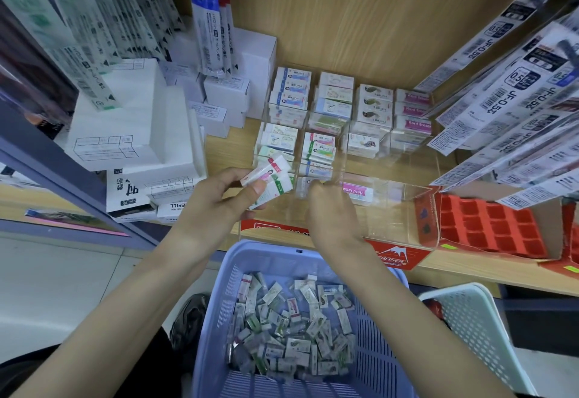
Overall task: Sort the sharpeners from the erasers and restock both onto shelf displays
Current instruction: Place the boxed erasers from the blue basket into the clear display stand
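My left hand [216, 200] grips a small stack of wrapped erasers [268, 178] with red and green sleeves, just in front of the clear acrylic eraser display [404, 191] on the wooden shelf. My right hand [329, 206] reaches into a front compartment with its fingers curled at a small white eraser [302, 185]; whether it pinches it I cannot tell. A pink "Hard Eraser" [357, 191] lies in the compartment to the right. Below, a blue basket [213, 319] holds several loose wrapped erasers [291, 328].
Rear display compartments hold rows of erasers [332, 106]. White boxes [125, 122] are stacked at the left. Hanging refill packs [517, 100] crowd the right side. A red cardboard tray [488, 225] sits at the right, and a white basket [470, 319] stands beside the blue one.
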A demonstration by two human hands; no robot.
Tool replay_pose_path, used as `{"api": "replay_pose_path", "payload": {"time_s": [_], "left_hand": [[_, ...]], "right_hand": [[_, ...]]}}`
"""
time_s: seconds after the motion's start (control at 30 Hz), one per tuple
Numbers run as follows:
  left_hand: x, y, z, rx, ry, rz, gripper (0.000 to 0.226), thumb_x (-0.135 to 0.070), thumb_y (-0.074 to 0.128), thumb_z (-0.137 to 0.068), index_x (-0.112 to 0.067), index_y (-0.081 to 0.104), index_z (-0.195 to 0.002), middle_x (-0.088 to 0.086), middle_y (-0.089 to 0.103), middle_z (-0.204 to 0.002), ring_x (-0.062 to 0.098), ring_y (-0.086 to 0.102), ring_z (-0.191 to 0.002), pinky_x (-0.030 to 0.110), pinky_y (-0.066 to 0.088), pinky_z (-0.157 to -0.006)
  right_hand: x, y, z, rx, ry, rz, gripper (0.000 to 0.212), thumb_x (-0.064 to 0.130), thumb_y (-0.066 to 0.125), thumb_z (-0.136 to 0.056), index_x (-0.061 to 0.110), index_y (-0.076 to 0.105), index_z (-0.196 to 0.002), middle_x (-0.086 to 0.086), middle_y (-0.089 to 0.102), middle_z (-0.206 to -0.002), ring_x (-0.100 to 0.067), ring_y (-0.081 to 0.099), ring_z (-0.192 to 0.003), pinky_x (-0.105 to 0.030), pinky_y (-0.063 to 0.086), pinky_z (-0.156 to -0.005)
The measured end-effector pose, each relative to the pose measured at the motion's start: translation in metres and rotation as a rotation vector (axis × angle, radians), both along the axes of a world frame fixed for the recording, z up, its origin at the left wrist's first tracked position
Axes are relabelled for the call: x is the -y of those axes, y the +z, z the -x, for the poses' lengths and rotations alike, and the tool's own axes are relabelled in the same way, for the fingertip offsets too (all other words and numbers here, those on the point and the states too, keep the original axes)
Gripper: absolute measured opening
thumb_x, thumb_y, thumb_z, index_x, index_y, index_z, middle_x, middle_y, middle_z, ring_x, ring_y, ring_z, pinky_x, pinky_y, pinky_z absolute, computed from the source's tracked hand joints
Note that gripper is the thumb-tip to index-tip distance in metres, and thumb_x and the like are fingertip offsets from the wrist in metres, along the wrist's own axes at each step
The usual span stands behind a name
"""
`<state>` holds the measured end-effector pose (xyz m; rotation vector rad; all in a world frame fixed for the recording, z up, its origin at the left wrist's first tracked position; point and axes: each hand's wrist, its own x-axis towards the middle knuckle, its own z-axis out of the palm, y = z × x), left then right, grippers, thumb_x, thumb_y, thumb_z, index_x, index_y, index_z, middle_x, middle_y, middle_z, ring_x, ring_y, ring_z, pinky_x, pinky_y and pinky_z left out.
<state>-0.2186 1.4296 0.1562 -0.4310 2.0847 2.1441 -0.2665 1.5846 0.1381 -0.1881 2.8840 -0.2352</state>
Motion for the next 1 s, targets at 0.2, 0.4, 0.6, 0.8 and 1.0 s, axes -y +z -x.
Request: {"api": "replay_pose_path", "payload": {"time_s": [0.2, 0.4, 0.6, 0.8, 1.0], "left_hand": [[0.001, 0.001, -0.001, 0.017, 0.0, 0.003, 0.019, -0.018, 0.057, -0.092, -0.017, 0.065, -0.109, 0.004, 0.069, -0.105, 0.013, 0.069, -0.085, 0.018, 0.054, -0.068], [0.003, 0.0, -0.001, 0.01, 0.004, 0.012, 0.014, -0.02, 0.057, -0.092, -0.022, 0.066, -0.102, 0.004, 0.068, -0.104, 0.017, 0.068, -0.09, 0.018, 0.053, -0.066], [0.001, 0.001, -0.001, 0.012, 0.012, 0.022, 0.015, -0.021, 0.058, -0.091, -0.022, 0.067, -0.102, 0.003, 0.069, -0.103, 0.014, 0.068, -0.087, 0.018, 0.053, -0.066], [-0.003, 0.002, -0.001, 0.013, 0.009, 0.018, 0.015, -0.021, 0.058, -0.09, -0.023, 0.067, -0.103, -0.001, 0.07, -0.1, 0.007, 0.069, -0.08, 0.016, 0.052, -0.064], [-0.009, 0.007, 0.0, 0.041, -0.011, -0.106, 0.017, -0.02, 0.061, -0.085, -0.019, 0.067, -0.101, 0.003, 0.071, -0.102, 0.018, 0.069, -0.09, 0.018, 0.053, -0.066]], "right_hand": [[0.002, 0.001, -0.004, 0.111, 0.005, 0.001, 0.041, -0.016, 0.042, -0.083, -0.002, 0.052, -0.12, -0.022, 0.056, -0.116, -0.036, 0.046, -0.118, -0.037, 0.043, -0.08], [-0.004, 0.006, -0.004, 0.052, 0.104, -0.027, 0.047, -0.014, 0.043, -0.081, 0.001, 0.047, -0.126, -0.019, 0.051, -0.12, -0.034, 0.037, -0.123, -0.033, 0.036, -0.09], [-0.015, 0.006, -0.005, 0.178, 0.206, 0.135, 0.05, -0.014, 0.035, -0.081, 0.001, 0.051, -0.127, -0.02, 0.055, -0.118, -0.036, 0.051, -0.111, -0.039, 0.046, -0.085], [-0.016, 0.003, -0.008, 0.175, 0.211, 0.209, 0.052, -0.013, 0.034, -0.081, 0.002, 0.05, -0.129, -0.019, 0.052, -0.119, -0.037, 0.05, -0.111, -0.042, 0.046, -0.089], [-0.018, 0.016, -0.013, 0.108, 0.003, 0.74, 0.046, -0.012, 0.036, -0.088, 0.008, 0.057, -0.123, -0.008, 0.062, -0.12, -0.02, 0.058, -0.112, -0.026, 0.045, -0.092]]}}
